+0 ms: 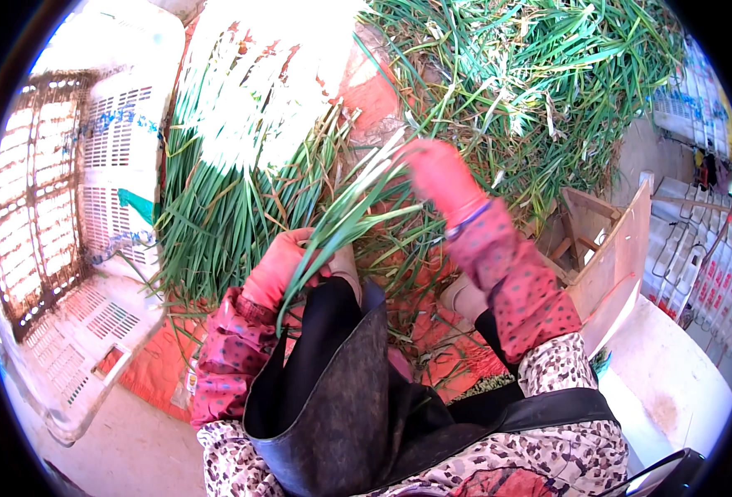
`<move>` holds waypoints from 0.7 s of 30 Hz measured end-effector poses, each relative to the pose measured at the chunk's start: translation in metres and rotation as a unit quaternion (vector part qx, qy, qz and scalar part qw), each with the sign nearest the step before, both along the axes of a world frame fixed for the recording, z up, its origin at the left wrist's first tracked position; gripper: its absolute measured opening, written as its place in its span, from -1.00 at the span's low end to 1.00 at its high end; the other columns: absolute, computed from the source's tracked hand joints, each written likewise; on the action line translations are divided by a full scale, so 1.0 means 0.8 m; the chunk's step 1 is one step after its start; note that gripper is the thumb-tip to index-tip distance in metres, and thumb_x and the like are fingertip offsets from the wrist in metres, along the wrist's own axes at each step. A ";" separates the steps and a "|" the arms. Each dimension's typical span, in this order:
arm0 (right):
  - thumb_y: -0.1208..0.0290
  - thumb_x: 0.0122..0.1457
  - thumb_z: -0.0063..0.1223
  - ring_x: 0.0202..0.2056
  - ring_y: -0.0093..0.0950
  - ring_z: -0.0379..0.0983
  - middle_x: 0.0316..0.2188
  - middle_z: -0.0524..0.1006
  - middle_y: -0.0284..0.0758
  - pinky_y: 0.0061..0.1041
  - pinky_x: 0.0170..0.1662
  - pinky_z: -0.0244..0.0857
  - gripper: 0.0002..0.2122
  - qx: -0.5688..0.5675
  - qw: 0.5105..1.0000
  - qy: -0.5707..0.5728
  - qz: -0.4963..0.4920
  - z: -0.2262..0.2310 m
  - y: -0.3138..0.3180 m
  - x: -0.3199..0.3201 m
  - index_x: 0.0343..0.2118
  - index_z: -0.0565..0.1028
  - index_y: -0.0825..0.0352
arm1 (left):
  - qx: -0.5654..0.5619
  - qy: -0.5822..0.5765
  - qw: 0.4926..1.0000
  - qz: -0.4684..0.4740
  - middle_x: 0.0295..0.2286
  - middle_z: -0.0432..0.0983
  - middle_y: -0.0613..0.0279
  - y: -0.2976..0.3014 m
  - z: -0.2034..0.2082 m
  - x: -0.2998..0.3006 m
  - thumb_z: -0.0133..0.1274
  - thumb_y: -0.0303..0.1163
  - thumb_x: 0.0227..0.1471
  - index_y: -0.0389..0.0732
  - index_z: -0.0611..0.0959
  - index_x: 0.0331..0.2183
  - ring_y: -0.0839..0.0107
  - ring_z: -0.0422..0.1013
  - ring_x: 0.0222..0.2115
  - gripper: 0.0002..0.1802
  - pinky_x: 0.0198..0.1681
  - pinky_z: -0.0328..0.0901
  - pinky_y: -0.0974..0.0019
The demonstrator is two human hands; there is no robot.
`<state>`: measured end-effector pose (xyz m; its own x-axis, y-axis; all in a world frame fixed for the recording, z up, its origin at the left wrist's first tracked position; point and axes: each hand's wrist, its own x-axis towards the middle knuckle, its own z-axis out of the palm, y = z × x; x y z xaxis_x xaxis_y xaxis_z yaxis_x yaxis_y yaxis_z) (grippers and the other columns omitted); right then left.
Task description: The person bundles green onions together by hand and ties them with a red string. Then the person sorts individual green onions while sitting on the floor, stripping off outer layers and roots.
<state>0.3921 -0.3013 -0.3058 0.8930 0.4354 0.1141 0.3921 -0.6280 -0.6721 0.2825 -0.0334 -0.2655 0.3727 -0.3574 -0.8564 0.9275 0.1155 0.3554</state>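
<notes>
My left hand (281,267), in a pinkish-red glove, is closed around a small bunch of chive-like green stalks (338,217) with pale ends. The bunch slants up to the right, its leaf tips drooping near my knee. My right hand (442,176), gloved in the same colour, is at the pale upper end of the bunch. Motion smears its fingers, so I cannot tell whether they grip any stalks. Left of the bunch lies a thick layer of similar stalks (217,224), leaves toward me, its far part washed out by sunlight.
A loose heap of green stalks (531,91) covers the far right. At the left stands a white slotted plastic crate (121,215). A wooden box or stool (610,248) is right of my forearm, beside a white surface (664,364). Red sheeting (154,369) covers the floor; a dark apron (333,398) covers my lap.
</notes>
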 end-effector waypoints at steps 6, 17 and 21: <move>0.36 0.30 -0.35 -0.80 -0.74 0.01 -0.80 0.13 -0.61 -0.70 -0.73 -0.14 -0.72 0.594 0.670 0.380 -0.233 0.060 -0.221 0.048 -0.16 0.40 0.44 | 0.019 0.009 0.993 0.113 -0.64 0.50 0.17 0.063 -0.021 -0.040 0.10 -0.46 -0.06 -0.29 0.55 -0.34 0.49 0.34 -0.77 -0.83 -0.74 0.23 0.48; 0.39 0.01 0.11 -0.34 -0.29 0.50 -0.37 0.56 -0.27 -0.40 -0.24 0.35 -0.81 -0.022 0.993 0.096 -0.058 0.102 0.015 -0.051 -0.28 0.54 0.24 | -0.073 -0.023 0.987 0.139 -0.60 0.49 0.19 0.036 0.008 -0.034 0.08 -0.39 0.00 -0.31 0.51 -0.12 0.49 0.35 -0.73 -0.63 -0.68 0.24 0.50; 0.36 -0.02 0.12 -0.41 -0.36 0.48 -0.44 0.56 -0.31 -0.43 -0.30 0.33 -0.85 -0.031 0.978 0.031 0.203 0.075 0.079 -0.022 -0.35 0.54 0.23 | -0.064 -0.020 0.995 0.075 -0.60 0.52 0.17 0.011 0.004 -0.011 0.11 -0.41 -0.02 -0.26 0.55 -0.38 0.52 0.39 -0.72 -0.86 -0.69 0.26 0.54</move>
